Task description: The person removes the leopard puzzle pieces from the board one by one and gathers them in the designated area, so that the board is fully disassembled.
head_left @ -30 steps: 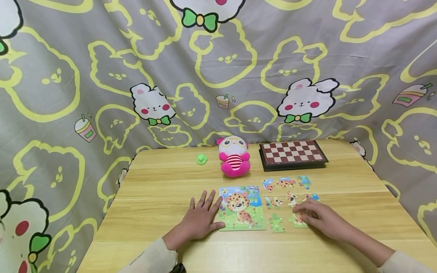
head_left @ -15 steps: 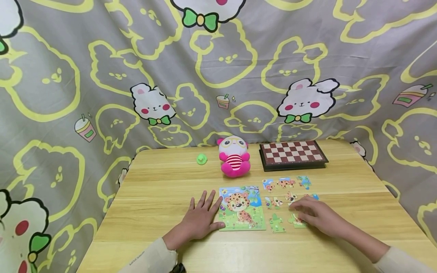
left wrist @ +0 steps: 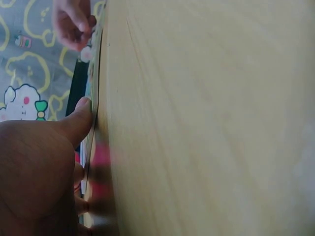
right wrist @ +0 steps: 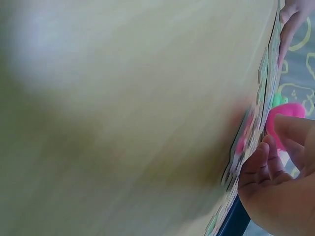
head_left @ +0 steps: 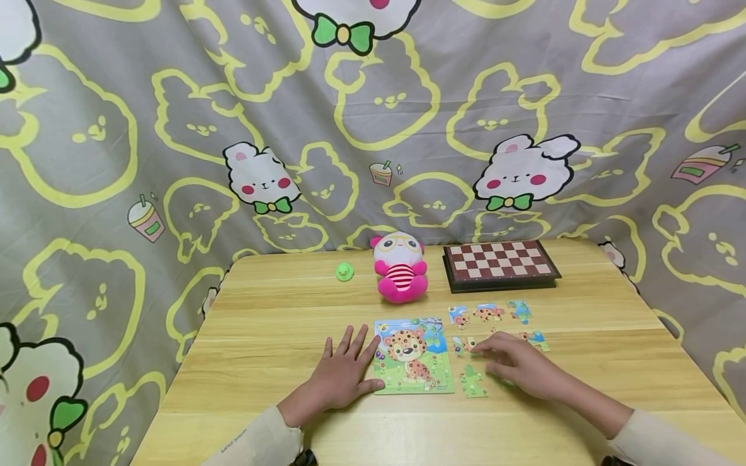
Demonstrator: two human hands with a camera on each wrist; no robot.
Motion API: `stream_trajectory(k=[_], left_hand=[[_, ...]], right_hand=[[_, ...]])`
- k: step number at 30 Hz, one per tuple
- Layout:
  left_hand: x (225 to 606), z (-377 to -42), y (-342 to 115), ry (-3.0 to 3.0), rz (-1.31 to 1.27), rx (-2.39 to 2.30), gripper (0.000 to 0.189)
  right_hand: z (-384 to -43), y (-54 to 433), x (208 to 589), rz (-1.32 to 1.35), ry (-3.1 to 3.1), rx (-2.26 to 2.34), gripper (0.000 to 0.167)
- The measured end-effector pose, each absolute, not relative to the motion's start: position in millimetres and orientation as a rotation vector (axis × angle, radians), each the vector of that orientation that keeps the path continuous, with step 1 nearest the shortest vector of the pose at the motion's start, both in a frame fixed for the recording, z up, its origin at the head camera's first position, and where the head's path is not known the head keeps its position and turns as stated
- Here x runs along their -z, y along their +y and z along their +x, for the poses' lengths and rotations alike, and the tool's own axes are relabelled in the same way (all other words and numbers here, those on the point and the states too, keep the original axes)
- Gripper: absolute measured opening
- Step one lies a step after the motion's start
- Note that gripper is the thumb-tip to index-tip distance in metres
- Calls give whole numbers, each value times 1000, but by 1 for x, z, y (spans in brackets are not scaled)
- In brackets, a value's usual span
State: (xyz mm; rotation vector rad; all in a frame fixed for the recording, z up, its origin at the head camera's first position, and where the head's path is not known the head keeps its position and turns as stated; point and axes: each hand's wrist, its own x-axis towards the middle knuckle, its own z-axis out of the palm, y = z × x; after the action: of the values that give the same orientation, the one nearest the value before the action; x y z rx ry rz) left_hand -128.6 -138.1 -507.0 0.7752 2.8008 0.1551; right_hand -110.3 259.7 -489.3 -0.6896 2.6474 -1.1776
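Note:
A square leopard puzzle board [head_left: 412, 362] lies flat on the wooden table. My left hand [head_left: 342, 372] rests spread beside it, thumb and index finger touching its left edge. To the board's right are loose puzzle pieces, among them a green corner piece [head_left: 473, 383] and a spotted body piece [head_left: 487, 312]. My right hand [head_left: 521, 362] is over these pieces with its fingers loosely bent, the fingertips at a leopard-face piece [head_left: 460, 347]. It hides some of the pieces. In the right wrist view, nothing shows between the fingers of the right hand [right wrist: 275, 182].
Behind the board sits a pink and white panda plush [head_left: 399, 268]. A small green duck toy [head_left: 344, 272] is left of it, and a folded chessboard [head_left: 500, 264] lies to the right. A patterned curtain [head_left: 326, 129] hangs behind the table.
My right hand has moved left across the loose pieces, from the lower right leopard piece toward the leopard-face piece. My left hand has stayed still.

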Motion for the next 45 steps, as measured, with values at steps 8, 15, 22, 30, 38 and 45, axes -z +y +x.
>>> stream_trajectory(k=[8,15,22,30,38,45], left_hand=[[507,-128,-138,2807,765,-151,91],[507,-129,-138,2804,781,-158,92],[507,-128,-137,2798,770,-151,91],[504,-127,-137,2796,761,-161,90],[503,-127,-138,2804,784,-181,91],[503,-126,-137,2804,783,-186,91]], right_hand=[[-115,239,491,-703,2604,1209,33],[-118,219,490,-716,2552,1220,37],[-118,201,490,-735,2524,1205,41],[-122,187,488,-731,2496,1150,50],[-123,179,487,-725,2509,1064,53],[-125,175,487,-725,2543,996,54]])
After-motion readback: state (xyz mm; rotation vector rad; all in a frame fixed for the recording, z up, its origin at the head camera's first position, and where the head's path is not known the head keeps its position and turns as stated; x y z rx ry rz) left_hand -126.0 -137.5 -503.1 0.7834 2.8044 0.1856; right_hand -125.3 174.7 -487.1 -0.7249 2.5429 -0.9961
